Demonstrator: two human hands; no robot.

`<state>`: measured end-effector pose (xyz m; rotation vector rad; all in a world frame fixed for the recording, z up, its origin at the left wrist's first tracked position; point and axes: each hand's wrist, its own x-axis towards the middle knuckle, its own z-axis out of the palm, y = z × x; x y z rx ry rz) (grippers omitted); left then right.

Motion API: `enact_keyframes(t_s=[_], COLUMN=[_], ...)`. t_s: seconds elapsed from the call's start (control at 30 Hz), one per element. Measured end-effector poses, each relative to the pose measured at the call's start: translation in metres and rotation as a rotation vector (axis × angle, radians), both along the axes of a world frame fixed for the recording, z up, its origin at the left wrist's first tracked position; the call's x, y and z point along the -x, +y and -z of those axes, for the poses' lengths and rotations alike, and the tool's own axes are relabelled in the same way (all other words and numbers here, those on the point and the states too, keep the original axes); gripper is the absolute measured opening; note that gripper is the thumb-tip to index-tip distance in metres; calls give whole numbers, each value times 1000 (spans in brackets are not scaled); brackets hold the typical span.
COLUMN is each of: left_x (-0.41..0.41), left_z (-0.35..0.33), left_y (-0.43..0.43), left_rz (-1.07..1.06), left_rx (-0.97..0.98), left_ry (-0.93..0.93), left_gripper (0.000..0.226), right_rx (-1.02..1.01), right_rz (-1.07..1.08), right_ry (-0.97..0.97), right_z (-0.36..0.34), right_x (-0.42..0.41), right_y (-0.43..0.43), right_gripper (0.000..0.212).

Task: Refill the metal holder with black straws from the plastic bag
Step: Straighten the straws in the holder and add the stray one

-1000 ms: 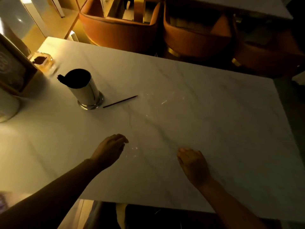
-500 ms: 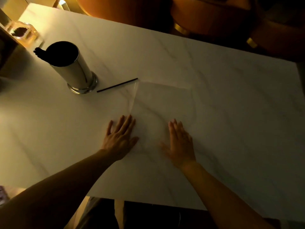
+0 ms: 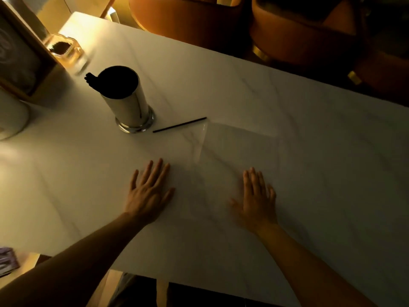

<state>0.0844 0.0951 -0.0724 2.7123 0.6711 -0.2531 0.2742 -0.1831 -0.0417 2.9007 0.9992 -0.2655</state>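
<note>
The polished metal holder (image 3: pixel 130 103) is gleaming; the clear plastic bag (image 3: pixel 239 156) is lying on the smooth marble-look surface (image 3: pixel 309 151).

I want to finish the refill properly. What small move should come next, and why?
Probably the left hand should pick up the loose black straw beside the metal holder and drop it in: the plastic bag under the right hand looks flat and empty, and the left is nearer the straw.
</note>
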Motion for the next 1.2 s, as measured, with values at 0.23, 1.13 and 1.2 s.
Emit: enact_keyframes(t_s=[0.23, 1.13, 1.2], left_x=[53, 49, 48], left_z=[-8, 9, 7], left_y=[109, 228, 229], left_rz=[-257, -215, -218], left_rx=[-11, -34, -35], left_ry=[74, 13, 13], left_gripper=[79, 80, 80], right_rx=[-130, -631, -857], right_rz=[-223, -195, -116], right_ry=[-50, -20, -44], right_z=[-26, -120, -157], right_x=[-40, -42, -36], right_y=[125, 322, 330], right_gripper=[55, 11, 8])
